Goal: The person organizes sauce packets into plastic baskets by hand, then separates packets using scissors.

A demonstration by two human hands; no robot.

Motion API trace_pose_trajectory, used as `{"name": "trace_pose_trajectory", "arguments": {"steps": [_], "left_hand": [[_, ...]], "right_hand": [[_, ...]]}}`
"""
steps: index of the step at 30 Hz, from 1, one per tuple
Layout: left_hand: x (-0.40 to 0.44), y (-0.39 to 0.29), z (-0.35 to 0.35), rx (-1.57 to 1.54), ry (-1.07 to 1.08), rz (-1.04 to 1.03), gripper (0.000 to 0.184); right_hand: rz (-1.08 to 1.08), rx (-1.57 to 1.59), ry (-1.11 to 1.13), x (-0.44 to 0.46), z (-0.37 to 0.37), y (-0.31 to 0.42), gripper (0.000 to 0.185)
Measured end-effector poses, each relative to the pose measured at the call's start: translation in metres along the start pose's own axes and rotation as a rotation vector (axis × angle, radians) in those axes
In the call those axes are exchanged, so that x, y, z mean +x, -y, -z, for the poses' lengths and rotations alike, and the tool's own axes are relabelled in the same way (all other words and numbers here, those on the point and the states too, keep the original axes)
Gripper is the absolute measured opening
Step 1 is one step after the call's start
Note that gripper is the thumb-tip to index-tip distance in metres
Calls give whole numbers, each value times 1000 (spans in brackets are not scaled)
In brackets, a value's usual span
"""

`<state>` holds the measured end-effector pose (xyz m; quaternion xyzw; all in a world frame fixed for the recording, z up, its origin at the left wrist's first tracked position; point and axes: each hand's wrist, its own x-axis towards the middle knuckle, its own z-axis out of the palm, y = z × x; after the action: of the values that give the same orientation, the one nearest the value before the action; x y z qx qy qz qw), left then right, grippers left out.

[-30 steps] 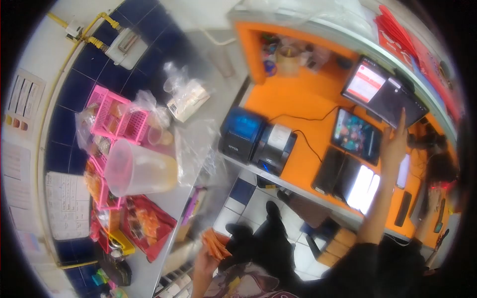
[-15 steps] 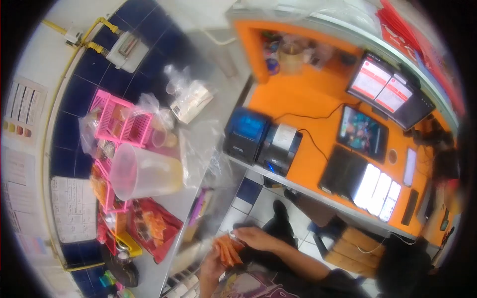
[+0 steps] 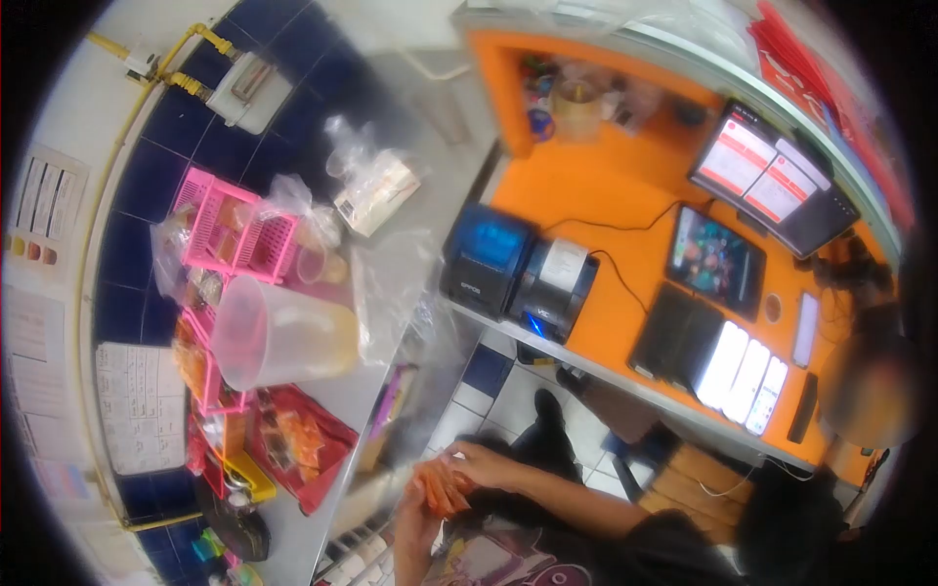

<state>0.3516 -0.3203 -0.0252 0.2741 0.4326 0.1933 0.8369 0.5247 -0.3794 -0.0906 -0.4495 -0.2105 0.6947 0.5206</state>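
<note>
Low in the view, in front of my body, my left hand [image 3: 416,518] is closed around a bunch of orange plastic packets [image 3: 442,490]. Their contents cannot be made out. My right hand [image 3: 485,466] reaches in from the right, with its fingers closed at the upper edge of the same bunch. Part of the packets is hidden behind the fingers. Nearest to the hands on the left is a red tray [image 3: 337,439] with similar orange packets [image 3: 301,437] in it.
A steel counter [image 3: 303,537] on the left holds a cloudy plastic tub [image 3: 283,337], pink baskets [image 3: 220,239] and a white box [image 3: 379,195]. On the orange desk [image 3: 596,205] stand receipt printers [image 3: 489,262], a tablet [image 3: 713,262], a monitor [image 3: 767,176] and several lit phones [image 3: 747,381].
Both hands have shifted slightly up and left with the packets. The bunch looks more gathered and less fanned out. The camera view has moved a little.
</note>
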Motion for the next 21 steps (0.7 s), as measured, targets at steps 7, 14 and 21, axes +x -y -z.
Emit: {"name": "trace_pose_trajectory", "arguments": {"steps": [7, 14, 21], "left_hand": [[-6, -8, 9, -12, -55, -52, 54], [-12, -23, 13, 123, -270, -233, 46], [-7, -48, 66, 451, -433, -472, 30]], "right_hand": [[-172, 230, 59, 7, -7, 10, 37], [-142, 232, 54, 10, -47, 40, 34], [71, 282, -96, 71, -106, -12, 35]]}}
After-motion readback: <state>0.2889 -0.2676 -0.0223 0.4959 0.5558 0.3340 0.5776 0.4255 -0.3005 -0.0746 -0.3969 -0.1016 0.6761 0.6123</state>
